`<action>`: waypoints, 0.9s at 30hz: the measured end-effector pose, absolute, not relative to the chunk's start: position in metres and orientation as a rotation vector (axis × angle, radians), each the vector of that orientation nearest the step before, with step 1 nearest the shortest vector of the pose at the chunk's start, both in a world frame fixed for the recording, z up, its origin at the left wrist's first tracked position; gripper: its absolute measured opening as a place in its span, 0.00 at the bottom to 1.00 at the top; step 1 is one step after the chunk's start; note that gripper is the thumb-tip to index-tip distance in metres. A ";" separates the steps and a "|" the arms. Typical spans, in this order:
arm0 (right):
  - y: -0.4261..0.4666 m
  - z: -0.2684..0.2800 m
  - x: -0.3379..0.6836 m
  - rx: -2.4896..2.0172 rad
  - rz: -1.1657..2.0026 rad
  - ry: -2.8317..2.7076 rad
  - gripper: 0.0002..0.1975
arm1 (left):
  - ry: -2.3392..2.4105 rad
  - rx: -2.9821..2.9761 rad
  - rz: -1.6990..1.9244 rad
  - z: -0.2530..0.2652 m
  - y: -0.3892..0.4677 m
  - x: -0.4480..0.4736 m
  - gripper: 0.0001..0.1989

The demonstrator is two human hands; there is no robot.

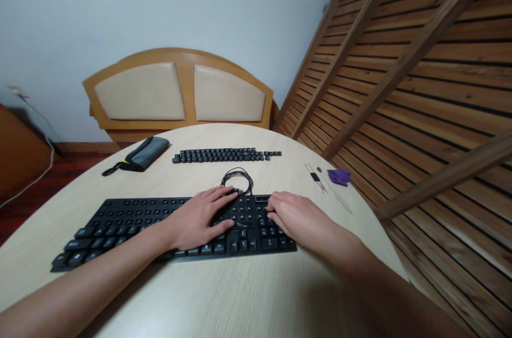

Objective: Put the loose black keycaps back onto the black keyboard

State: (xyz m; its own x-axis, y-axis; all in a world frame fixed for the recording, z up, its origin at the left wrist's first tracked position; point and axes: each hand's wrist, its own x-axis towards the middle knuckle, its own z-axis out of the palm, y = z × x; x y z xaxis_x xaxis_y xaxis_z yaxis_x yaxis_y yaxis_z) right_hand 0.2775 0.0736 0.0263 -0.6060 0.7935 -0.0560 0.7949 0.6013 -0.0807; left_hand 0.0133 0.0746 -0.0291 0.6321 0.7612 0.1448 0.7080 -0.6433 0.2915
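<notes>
A black keyboard [144,215] lies on the table. Its upper rows and navigation block show bare switch sockets, while the lower rows and part of the number pad carry keycaps. My left hand [198,220] rests flat across the keyboard's middle, fingers stretched and thumb out to the right. At the number pad's upper part, my right hand [290,215] has its fingers curled and pressed together against the keys. Whatever they pinch, if anything, is hidden. Behind the keyboard, loose black keycaps [216,155] are laid out in rows.
A coiled black cable [251,178] sits behind the keyboard. A grey pouch [149,153] is at back left. On the right lie a wire keycap puller [315,176], a thin pale stick [338,196] and a purple cloth [339,176]. Wooden slats [420,98] rise beside the round table [224,295].
</notes>
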 end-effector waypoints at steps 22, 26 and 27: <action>0.185 -0.017 0.304 1.925 -0.089 2.740 0.21 | 1.207 2.633 0.444 -0.028 0.073 0.015 0.30; 0.205 -0.023 0.295 1.984 0.005 2.681 0.26 | 1.193 2.651 0.453 -0.030 0.073 0.014 0.30; 0.207 -0.024 0.292 1.994 0.022 2.671 0.25 | 1.195 2.653 0.439 -0.030 0.073 0.014 0.30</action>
